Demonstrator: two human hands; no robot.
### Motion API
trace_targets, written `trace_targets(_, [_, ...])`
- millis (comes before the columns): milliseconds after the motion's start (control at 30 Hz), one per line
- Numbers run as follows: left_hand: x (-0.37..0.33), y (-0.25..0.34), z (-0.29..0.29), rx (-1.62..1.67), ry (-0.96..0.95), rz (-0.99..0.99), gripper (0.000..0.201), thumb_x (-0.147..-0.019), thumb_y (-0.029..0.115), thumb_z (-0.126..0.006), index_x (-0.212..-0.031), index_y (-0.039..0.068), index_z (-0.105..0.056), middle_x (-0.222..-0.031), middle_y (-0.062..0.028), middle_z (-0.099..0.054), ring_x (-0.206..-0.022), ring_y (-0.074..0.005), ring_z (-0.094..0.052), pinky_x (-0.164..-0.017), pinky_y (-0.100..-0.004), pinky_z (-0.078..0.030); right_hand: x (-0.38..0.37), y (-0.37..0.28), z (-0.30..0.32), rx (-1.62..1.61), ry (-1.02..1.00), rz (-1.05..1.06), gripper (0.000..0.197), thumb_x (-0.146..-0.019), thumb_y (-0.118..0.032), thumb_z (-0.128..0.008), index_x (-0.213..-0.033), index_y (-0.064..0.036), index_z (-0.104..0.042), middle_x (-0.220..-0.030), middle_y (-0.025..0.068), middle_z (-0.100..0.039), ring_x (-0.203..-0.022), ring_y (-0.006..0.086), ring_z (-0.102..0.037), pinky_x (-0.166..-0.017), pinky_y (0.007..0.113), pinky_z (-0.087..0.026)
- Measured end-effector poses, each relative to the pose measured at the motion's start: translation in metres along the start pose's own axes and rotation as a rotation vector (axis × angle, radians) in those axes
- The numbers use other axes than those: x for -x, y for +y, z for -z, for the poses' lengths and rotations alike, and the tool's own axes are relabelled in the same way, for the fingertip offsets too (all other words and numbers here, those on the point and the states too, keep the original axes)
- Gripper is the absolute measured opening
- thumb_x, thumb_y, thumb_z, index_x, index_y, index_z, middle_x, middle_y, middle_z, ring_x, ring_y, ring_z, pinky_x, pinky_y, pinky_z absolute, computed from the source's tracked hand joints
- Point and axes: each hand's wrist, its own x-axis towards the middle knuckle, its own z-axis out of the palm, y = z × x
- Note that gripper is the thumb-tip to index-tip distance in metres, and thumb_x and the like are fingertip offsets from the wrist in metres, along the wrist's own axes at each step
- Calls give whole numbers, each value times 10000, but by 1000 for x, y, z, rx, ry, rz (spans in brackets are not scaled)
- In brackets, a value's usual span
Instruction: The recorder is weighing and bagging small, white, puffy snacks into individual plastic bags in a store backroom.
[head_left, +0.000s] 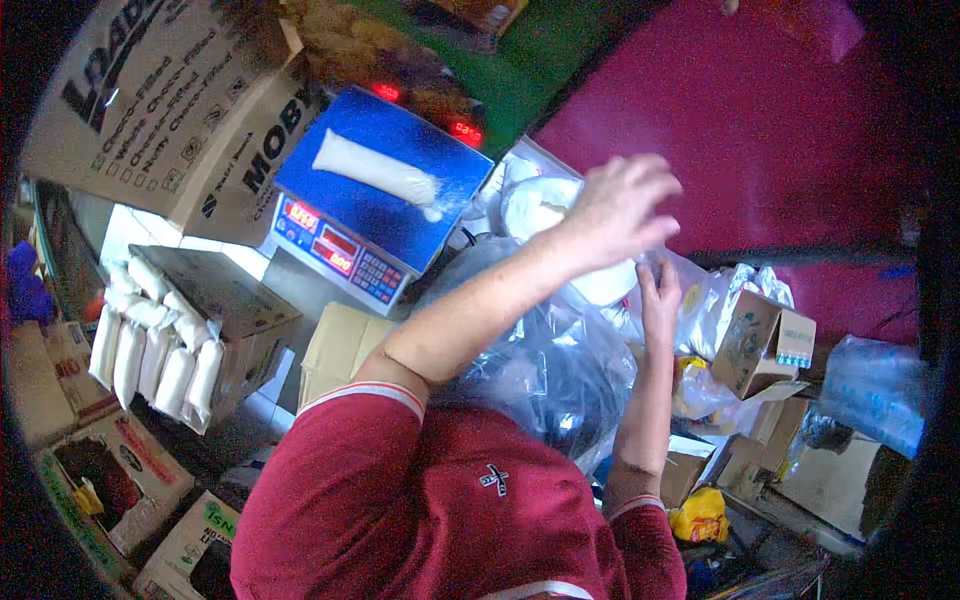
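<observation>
White Material Under Both Hands; Filled Packet on the Scale

The left hand (622, 212) is raised above the white material (603, 287). Its fingers are spread and loosely bent; no object is visible in it, though the hand is blurred. The right hand (660, 288) is just below and to the right, thumb and finger close together next to thin clear plastic. Whether they pinch it cannot be determined.

Under the left forearm lies a large clear bag (540, 365). Left of it, a scale (432, 140) with lit red digits carries one long white packet (372, 170). The near end of this packet has loose plastic; whether it is sealed cannot be determined. Farther left, more white packets (150, 360) are grouped at a carton (250, 345).

Possible faults:
- Spillage: an unsealed packet end could shed contents if the packet is tilted or knocked.
- False reading: the left forearm passes near the scale; contact would disturb the weight.
- Snagging: slack film of the large clear bag could catch the left forearm and drag nearby items.
</observation>
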Motion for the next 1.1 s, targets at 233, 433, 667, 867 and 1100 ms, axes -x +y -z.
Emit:
trace_targets(233, [37,-54,50,614,3,447,647,-719,188,-698,-1255,56,-359,-1144,-128,-506,-911,-168,-534,-753,-287,-459,-17,-81,-43,-108,-149,205,367,-744,-197,-656,-1030,-3,-534,-870,100,-575,-777,179,-533,-702,294,-430])
trace_targets(433, [71,-86,106,186,-32,313,752,-707,327,-681,-1292,18,-326,-1280,-149,-405,-1112,-209,-433,-910,-320,-372,-20,-110,-92,-262,-385,58,535,-706,-263,-691,-1132,-29,-468,-835,99,-566,-753,166,-533,-665,295,-442])
trace_targets(667, [135,-145,178,-652,-105,604,442,-789,341,-545,-1184,146,-504,-1313,-111,-390,-1249,-315,-284,-985,-508,-203,-22,-80,-144,220,-435,349,556,-665,-235,-661,-1171,-126,-459,-1076,126,-533,-1030,326,-488,-882,431,-358])
trace_targets(867, [162,-166,177,-710,-156,608,404,-771,325,-553,-1152,192,-534,-1299,-64,-407,-1251,-292,-271,-959,-566,-184,-22,-101,-169,323,-430,373,483,-689,-221,-633,-1144,-177,-479,-1043,103,-523,-1002,289,-491,-836,466,-351])
trace_targets(1100, [160,-168,175,-707,-150,617,412,-764,345,-560,-1149,200,-536,-1296,-55,-409,-1260,-284,-255,-962,-566,-167,-25,-108,-167,481,-452,365,473,-697,-222,-628,-1143,-179,-477,-1063,97,-517,-1009,281,-490,-842,460,-348])
